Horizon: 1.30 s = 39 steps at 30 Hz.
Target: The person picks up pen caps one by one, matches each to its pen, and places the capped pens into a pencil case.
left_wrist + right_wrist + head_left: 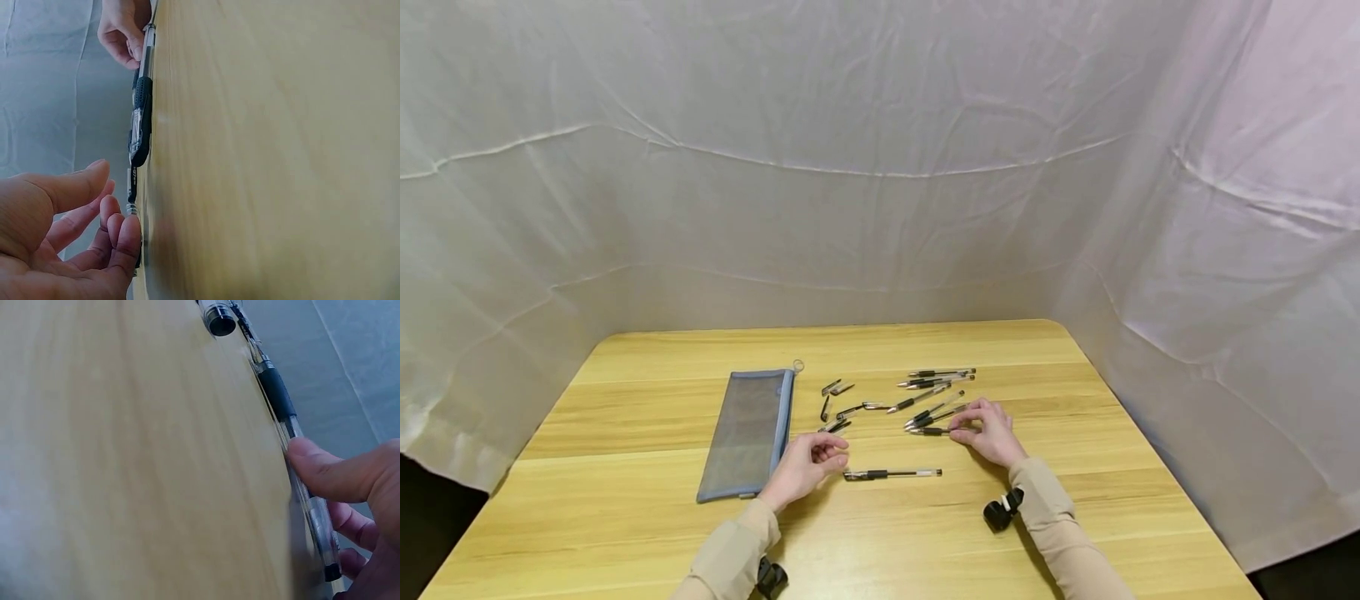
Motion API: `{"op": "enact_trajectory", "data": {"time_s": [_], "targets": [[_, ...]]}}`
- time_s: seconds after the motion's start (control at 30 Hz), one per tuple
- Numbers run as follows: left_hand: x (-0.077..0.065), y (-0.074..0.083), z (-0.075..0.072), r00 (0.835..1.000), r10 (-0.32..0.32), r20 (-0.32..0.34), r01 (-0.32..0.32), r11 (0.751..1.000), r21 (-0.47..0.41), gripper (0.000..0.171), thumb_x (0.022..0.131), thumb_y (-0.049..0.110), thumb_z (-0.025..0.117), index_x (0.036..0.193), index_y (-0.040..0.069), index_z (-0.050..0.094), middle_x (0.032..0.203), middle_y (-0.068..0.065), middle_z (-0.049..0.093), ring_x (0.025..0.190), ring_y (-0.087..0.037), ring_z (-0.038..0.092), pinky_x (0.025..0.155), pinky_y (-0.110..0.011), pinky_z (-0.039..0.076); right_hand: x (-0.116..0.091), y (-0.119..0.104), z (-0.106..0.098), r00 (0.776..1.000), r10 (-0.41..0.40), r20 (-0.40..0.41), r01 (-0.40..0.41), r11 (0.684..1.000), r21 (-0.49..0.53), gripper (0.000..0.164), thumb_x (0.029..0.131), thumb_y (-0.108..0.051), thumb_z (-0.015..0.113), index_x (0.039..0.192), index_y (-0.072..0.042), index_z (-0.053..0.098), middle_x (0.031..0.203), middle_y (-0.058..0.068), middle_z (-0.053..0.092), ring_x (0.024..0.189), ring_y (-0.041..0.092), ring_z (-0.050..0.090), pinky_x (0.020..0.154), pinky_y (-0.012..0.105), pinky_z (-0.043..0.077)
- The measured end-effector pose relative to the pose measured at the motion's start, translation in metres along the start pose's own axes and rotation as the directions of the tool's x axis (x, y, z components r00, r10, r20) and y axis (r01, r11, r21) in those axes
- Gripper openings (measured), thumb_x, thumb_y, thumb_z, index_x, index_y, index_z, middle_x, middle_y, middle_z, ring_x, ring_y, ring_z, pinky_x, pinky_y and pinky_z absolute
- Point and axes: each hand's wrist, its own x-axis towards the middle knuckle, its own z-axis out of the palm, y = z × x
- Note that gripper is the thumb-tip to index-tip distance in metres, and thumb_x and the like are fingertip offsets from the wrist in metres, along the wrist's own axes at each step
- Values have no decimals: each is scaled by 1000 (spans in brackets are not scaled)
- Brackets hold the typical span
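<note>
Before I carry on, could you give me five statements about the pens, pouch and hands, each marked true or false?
1. The right hand pinches an uncapped pen. True.
2. In the head view, the mesh pouch lies left of the loose caps. True.
3. The left hand grips the mesh pouch. False: it holds nothing visible.
4. The nearest pen lies uncapped. False: its cap is on.
5. Several uncapped pens lie right of the mesh pouch. True.

One capped pen out front

On my feed it lies sideways, clear-barrelled with a dark grip, its cap at the left end. Beyond it, to the right, I see an uncapped pen, tip pointing left, near more uncapped pens; loose caps lie scattered left of those
</note>
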Motion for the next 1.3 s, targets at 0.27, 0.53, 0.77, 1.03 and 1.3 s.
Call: {"op": "enact_trajectory", "data": {"time_s": [0.27,0.53,0.77,1.03,1.3], "targets": [[5,-1,2,994,-39,-104,39,999,-3,19,87,1,74,106,-1,73,86,-6,66,75,-9,56,67,-17,48,-1,-1,0,999,-30,-15,30,999,32,9,83,-15,80,91,-13,77,112,13,69,113,35,55,102,57,29],[10,-1,-1,985,-34,-168,37,999,20,22,85,-3,75,106,-3,72,87,-8,65,77,-12,57,67,-17,49,-2,-5,2,1000,-23,14,20,979,202,12,87,-13,77,98,-7,75,97,9,75,84,8,63,81,22,52],[18,0,-3,980,-33,-195,49,996,76,28,84,-3,76,111,-4,71,97,-16,67,84,-17,61,72,-21,51,-3,-11,7,1000,2,-18,5,925,381,19,87,-9,76,103,1,73,100,19,74,82,4,64,80,18,54],[24,-2,-4,978,-19,-210,46,991,124,24,83,-2,77,107,0,73,99,-15,68,82,-18,61,74,-26,52,-4,-16,12,999,17,-50,8,889,458,22,85,-5,77,104,6,72,99,22,73,79,1,63,77,16,54],[28,-5,-5,979,-21,-204,53,986,157,21,82,-3,78,101,4,76,96,-12,69,79,-16,57,73,-28,47,-6,-17,12,999,27,-33,-8,886,464,24,88,-7,76,107,6,71,102,21,73,80,2,63,78,16,53]]}}
